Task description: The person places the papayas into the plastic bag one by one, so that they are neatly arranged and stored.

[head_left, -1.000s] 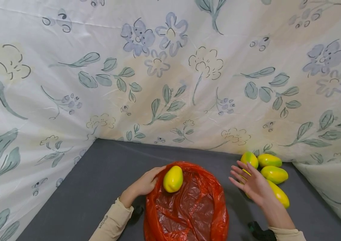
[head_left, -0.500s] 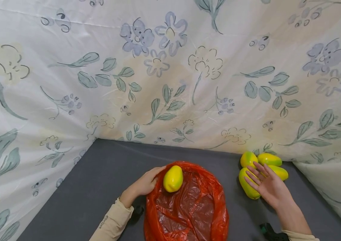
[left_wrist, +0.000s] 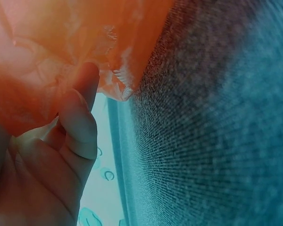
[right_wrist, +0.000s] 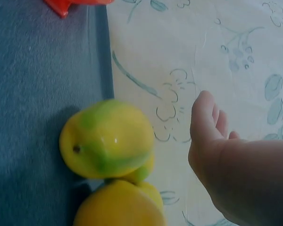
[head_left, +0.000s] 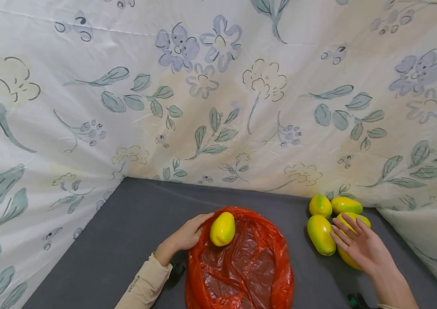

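A red plastic bag (head_left: 283, 249) stands with its mouth spread wide in the head view. One yellow, mango-like fruit (head_left: 222, 229) lies inside it by the left rim. My left hand (head_left: 186, 232) grips that rim; the left wrist view shows thumb and fingers bent against the thin plastic (left_wrist: 42, 61). On the right, my right hand (head_left: 365, 245) hovers with fingers spread, palm up, over several more yellow fruits and holds nothing. It partly covers two of them. Closer up in the right wrist view, one fruit (right_wrist: 108, 139) has green streaks and a dark stem spot.
A dark grey cloth (head_left: 141, 223) covers the table. Floral fabric (head_left: 218, 107) hangs behind and at both sides. Two fruits, one rounder (head_left: 320, 206) and one lying sideways (head_left: 347, 205), sit against the back fabric. A dark object (head_left: 357, 300) shows near the right wrist.
My right hand has moved rightward across the fruits, still spread, uncovering the front left one. The left hand, the bag and the fruit in it have stayed put.
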The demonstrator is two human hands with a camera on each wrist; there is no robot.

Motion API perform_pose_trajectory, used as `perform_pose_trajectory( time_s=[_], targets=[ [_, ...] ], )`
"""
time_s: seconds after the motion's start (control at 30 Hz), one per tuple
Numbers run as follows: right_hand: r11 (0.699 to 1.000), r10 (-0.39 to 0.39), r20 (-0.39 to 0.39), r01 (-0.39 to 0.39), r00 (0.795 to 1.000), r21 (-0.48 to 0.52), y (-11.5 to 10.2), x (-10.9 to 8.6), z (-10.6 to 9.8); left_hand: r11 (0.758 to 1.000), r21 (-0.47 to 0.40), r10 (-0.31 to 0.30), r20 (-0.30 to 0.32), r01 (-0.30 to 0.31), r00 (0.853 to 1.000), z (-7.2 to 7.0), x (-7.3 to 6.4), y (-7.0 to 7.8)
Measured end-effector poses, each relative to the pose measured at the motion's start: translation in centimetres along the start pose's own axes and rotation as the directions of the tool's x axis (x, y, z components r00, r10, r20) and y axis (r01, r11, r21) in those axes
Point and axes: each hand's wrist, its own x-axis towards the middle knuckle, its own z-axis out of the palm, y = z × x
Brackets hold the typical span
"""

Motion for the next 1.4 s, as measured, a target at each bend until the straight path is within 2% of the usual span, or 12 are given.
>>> perform_pose_trajectory(
  time_s=[0.17,0.3,0.47,0.57,0.7,0.9,1.0,1.17,1.4],
  targets=[
    [1.000,-0.009,0.036,0.010,0.999,-0.013,-0.7,0.0,-0.3,1.000,-0.009,-0.016,-0.014,0.016,1.000,-0.1,-0.1,0.0],
    [0.999,-0.027,0.016,0.028,1.000,-0.030,-1.1,-0.1,-0.6,0.999,-0.020,-0.030,-0.011,0.029,1.000,-0.1,-0.2,0.1],
    [0.999,-0.040,-0.009,0.041,0.999,0.005,-1.4,-0.9,-1.5,0.999,-0.020,-0.034,0.000,0.034,0.999,0.0,0.1,0.1],
    [0.998,-0.064,-0.052,0.065,0.997,0.019,-1.6,-1.3,-1.9,0.999,-0.022,-0.035,0.006,0.035,0.999,-0.1,0.2,0.2],
    [0.996,-0.090,-0.149,0.093,0.985,0.013,-1.8,-1.8,-2.3,0.999,-0.025,-0.032,0.007,0.032,0.999,0.0,0.2,0.3],
    [0.995,-0.103,-0.307,0.100,0.946,-0.026,-2.3,-2.2,-3.2,0.999,-0.033,-0.035,0.007,0.035,0.999,0.2,0.2,0.2],
    [0.994,-0.106,-0.342,0.104,0.934,-0.025,-2.6,-2.5,-3.6,0.999,-0.040,-0.036,0.004,0.036,0.999,0.2,0.2,0.2],
    [0.993,-0.108,-0.336,0.115,0.936,0.000,-2.9,-3.3,-4.5,0.998,-0.041,-0.042,0.005,0.042,0.999,0.3,0.2,0.2],
    [0.983,-0.184,-0.327,0.168,0.927,-0.075,-2.8,-4.0,-4.9,0.999,-0.027,-0.037,0.009,0.038,0.999,0.3,0.2,0.1]
  ],
)
